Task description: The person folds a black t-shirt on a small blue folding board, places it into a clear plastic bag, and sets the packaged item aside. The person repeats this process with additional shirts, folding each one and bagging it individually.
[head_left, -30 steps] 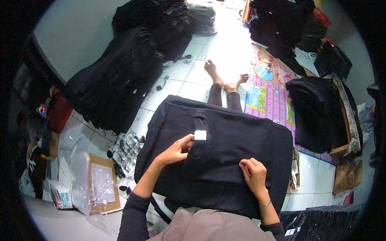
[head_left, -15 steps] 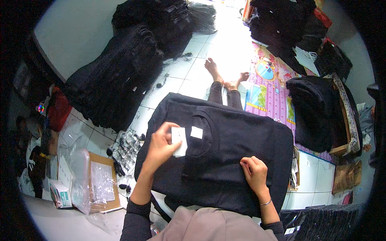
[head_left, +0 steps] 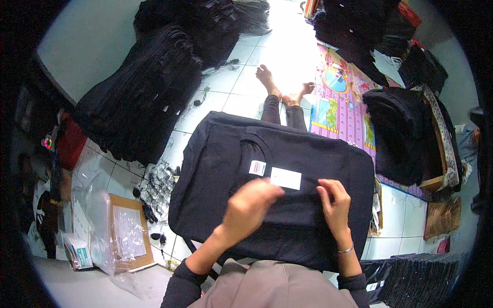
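Note:
A folded black T-shirt (head_left: 303,154) lies before me on a black cloth-covered surface (head_left: 200,149), its round neckline toward the upper left. Inside the neckline is a small white neck label (head_left: 257,168) with coloured print. A blank-looking white card (head_left: 286,178) rests on the shirt's chest, just right of the label. My left hand (head_left: 251,205) is at the card's lower left corner, its fingers smeared by motion. My right hand (head_left: 336,205), a bracelet at its wrist, hovers over or touches the shirt's right part; its fingers are bent, thumb apart, with nothing between them.
Tall heaps of black garments (head_left: 138,97) stand at the left, with more black cloth (head_left: 395,133) at the right. A cardboard piece in clear plastic (head_left: 128,233) leans at the lower left. A colourful mat (head_left: 344,113) covers floor tiles. Another person's bare feet (head_left: 267,79) lie ahead.
The white card has gone from my left hand's pinch beside the neckline to the shirt's chest, turned sideways. My left hand moved right and nearer; my right hand rose slightly and its fingers spread.

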The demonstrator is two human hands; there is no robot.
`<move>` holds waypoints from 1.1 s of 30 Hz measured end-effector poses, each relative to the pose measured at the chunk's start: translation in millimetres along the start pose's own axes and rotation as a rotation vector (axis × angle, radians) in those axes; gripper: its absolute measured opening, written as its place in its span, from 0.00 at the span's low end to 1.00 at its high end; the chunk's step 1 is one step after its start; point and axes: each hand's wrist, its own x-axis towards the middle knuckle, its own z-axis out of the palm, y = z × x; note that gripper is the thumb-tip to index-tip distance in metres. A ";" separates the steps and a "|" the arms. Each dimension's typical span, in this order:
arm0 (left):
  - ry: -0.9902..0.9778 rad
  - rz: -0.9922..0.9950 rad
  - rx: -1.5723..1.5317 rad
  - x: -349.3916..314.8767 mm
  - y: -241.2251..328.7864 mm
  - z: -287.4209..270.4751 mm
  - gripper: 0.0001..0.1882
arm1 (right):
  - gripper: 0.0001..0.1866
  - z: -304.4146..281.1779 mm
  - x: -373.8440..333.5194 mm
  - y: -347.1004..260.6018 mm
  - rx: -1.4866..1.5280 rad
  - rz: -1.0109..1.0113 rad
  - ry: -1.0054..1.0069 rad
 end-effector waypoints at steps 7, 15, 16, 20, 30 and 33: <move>-0.318 -0.294 0.770 6.7 -34.5 -5.0 0.29 | 0.28 45.9 36.5 -5.5 -0.317 -0.497 -0.316; -0.018 -0.250 0.624 79.3 -61.7 8.2 0.19 | 0.33 37.6 35.6 -1.7 -0.409 -0.619 -0.395; 0.019 -0.180 0.630 91.6 -72.1 20.6 0.21 | 0.33 33.4 40.5 3.8 -0.353 -0.545 -0.297; -0.329 -0.495 0.861 96.7 -101.1 65.8 0.32 | 0.29 3.6 105.6 57.0 -0.610 -0.291 0.036; -0.184 -0.408 0.887 78.4 -118.6 81.3 0.35 | 0.16 -29.8 156.7 111.1 -0.300 -0.215 -0.160; -0.152 -0.389 0.893 77.4 -115.2 81.7 0.35 | 0.14 -8.3 147.6 89.0 -0.750 -0.003 -0.123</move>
